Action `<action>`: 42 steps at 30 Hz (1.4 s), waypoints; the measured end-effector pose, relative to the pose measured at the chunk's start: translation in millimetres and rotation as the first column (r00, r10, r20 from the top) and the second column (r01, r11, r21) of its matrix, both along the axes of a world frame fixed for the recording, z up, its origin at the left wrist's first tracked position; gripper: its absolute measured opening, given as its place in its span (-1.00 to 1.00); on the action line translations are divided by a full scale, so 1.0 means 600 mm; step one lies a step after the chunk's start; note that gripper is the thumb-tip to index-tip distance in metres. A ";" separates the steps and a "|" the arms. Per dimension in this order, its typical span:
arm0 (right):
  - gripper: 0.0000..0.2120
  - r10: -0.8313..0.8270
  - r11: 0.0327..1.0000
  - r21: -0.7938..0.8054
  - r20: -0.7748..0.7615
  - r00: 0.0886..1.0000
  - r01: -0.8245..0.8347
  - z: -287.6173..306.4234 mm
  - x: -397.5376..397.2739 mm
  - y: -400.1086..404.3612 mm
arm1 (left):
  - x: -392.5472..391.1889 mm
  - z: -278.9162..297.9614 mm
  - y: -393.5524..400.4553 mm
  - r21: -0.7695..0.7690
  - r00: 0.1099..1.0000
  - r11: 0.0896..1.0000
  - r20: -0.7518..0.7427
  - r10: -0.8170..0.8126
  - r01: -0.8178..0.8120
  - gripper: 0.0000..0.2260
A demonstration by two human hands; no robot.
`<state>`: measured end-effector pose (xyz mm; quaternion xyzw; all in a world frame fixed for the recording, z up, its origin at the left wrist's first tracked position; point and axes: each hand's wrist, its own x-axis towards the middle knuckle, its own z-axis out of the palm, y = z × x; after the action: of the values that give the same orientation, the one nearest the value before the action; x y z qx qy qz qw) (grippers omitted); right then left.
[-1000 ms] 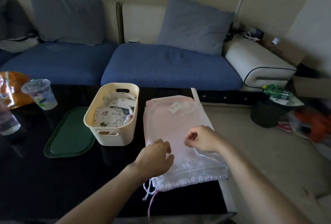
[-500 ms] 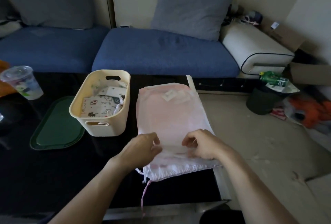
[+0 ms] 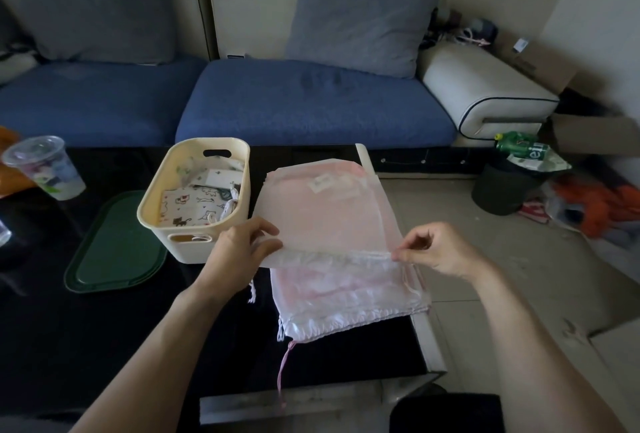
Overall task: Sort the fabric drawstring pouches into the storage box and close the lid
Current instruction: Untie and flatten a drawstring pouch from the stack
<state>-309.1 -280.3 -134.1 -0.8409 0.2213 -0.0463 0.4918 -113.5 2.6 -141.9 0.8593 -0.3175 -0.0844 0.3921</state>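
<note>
So the box (image 3: 194,204) sits on the table (image 3: 104,346), with pouches (image 3: 197,202) inside it. The lid (image 3: 116,245) lies flat just left of it, touching its base, and a cup (image 3: 43,165) stands further left, toward the back. Right of the box there's a stack of pouches (image 3: 332,290) near the table's right edge. Sofa (image 3: 304,103) runs behind the table, bin (image 3: 505,183) on the floor off right.

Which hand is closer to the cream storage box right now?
Left. The left hand pinches the top pouch right beside the storage box, by its near right corner. The right hand holds the pouch's other edge, farther right.
</note>
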 end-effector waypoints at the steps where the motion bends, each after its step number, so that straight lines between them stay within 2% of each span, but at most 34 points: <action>1: -0.69 -0.012 1.000 0.009 -0.027 1.000 0.012 -0.003 -0.004 -0.005 | 0.000 0.001 0.003 0.034 1.000 0.999 -0.014 -0.020 0.021 -0.88; 5: -0.73 -0.051 0.999 -0.004 -0.064 0.997 0.050 -0.018 -0.009 -0.014 | 0.000 -0.001 0.007 0.067 0.995 0.994 -0.041 -0.089 0.092 -0.75; 8: -0.78 -0.106 0.993 0.052 -0.026 0.994 0.107 -0.025 -0.007 -0.012 | 0.002 0.002 0.008 0.089 0.998 0.994 -0.042 -0.055 0.058 -0.74; 11: -0.77 -0.144 0.988 0.063 -0.006 0.990 0.144 -0.026 -0.006 -0.015 | 0.005 0.008 0.013 0.176 0.998 0.984 -0.065 -0.018 0.029 -0.71; 15: -0.74 -0.263 0.940 0.246 0.082 0.961 0.237 -0.027 -0.010 -0.022 | 0.007 0.010 0.024 0.268 0.998 0.963 -0.067 0.006 0.012 -0.78; 17: -0.77 -0.363 0.852 0.438 0.103 0.926 0.285 -0.023 -0.010 -0.025 | 0.009 0.010 0.031 0.278 0.999 0.960 -0.049 0.017 -0.002 -0.85; 19: -0.81 -0.526 0.615 0.739 0.124 0.841 0.275 -0.016 -0.002 -0.024 | 0.010 0.011 0.038 0.269 0.999 0.963 -0.032 0.012 -0.003 -0.92; 20: -0.84 -0.606 0.488 0.845 0.146 0.782 0.220 -0.012 0.003 -0.023 | 0.010 0.013 0.041 0.254 1.000 0.967 -0.029 0.008 0.000 -0.94; 21: -0.85 -0.669 0.402 0.902 0.171 0.723 0.158 -0.008 0.008 -0.020 | 0.010 0.014 0.043 0.239 1.000 0.971 -0.030 0.006 0.001 -0.95; 25: -0.81 -0.767 0.245 0.966 0.243 0.594 -0.080 0.002 0.018 -0.006 | 0.004 0.018 0.049 0.227 0.999 0.973 0.050 0.017 -0.028 -0.94; 27: -0.82 -0.770 0.176 0.961 0.270 0.578 -0.215 0.003 0.020 -0.005 | 0.003 0.019 0.051 0.219 0.996 0.974 0.082 0.046 -0.063 -0.89; 29: -0.78 -0.755 0.140 0.950 0.284 0.591 -0.278 0.000 0.021 -0.009 | 0.003 0.017 0.056 0.243 0.995 0.969 0.094 0.026 -0.049 -0.78; 33: -0.75 -0.697 0.182 0.961 0.276 0.662 -0.209 -0.006 0.024 -0.014 | 0.009 0.019 0.066 0.302 0.996 0.953 -0.085 0.029 -0.002 -0.62; 35: -0.79 -0.671 0.244 0.967 0.226 0.706 -0.077 -0.007 0.027 -0.012 | 0.009 0.023 0.065 0.251 0.982 0.968 -0.184 0.049 -0.001 -0.55; 36: -0.81 -0.648 0.305 0.952 0.199 0.735 0.011 -0.009 0.028 -0.012 | 0.009 0.025 0.062 0.177 0.968 0.984 -0.244 0.062 -0.018 -0.54; 38: -0.87 -0.567 0.504 0.843 0.158 0.809 0.188 -0.011 0.025 -0.006 | 0.005 0.029 0.056 -0.051 0.928 0.995 -0.366 0.064 -0.089 -0.59; 40: -0.92 -0.420 0.783 0.546 0.110 0.901 0.298 -0.015 0.022 0.002 | -0.001 0.032 0.044 -0.307 0.883 0.942 -0.468 -0.024 -0.137 -0.67; 41: -0.93 -0.349 0.877 0.373 0.063 0.935 0.302 -0.017 0.020 0.009 | -0.008 0.030 0.038 -0.410 0.854 0.904 -0.508 -0.115 -0.122 -0.62; 42: -0.93 -0.294 0.929 0.242 0.024 0.955 0.280 -0.019 0.020 0.014 | -0.014 0.026 0.031 -0.499 0.808 0.862 -0.544 -0.227 -0.094 -0.51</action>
<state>-296.9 -272.0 -145.5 -0.7333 0.3309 -0.1165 0.5824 -121.7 21.0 -126.4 0.6460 -0.2231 -0.2731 0.6770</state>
